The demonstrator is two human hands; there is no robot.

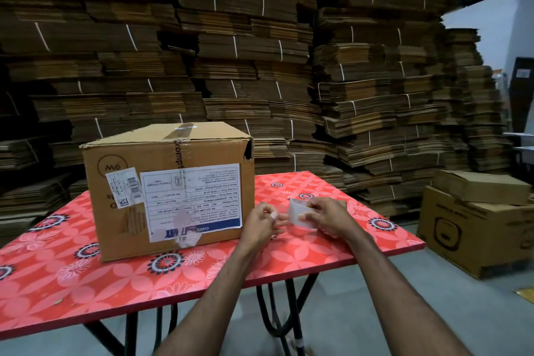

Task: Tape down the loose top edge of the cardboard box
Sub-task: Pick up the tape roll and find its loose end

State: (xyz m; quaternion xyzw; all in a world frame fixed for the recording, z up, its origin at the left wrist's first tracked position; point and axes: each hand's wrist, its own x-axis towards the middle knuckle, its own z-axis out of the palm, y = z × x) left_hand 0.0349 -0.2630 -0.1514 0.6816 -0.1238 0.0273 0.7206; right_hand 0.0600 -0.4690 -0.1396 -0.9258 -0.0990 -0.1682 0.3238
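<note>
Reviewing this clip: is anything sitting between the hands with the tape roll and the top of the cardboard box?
Nothing visible. The right hand holds the clear tape roll and the left hand picks at it, just right of the brown cardboard box. Only bare red floral tabletop lies beneath them, and the box's taped top is uncovered.

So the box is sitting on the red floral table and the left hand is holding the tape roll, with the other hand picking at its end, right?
Not quite. The head view shows the right hand holding the tape roll, while the left hand picks at its end. The box does sit on the red floral table.
</note>
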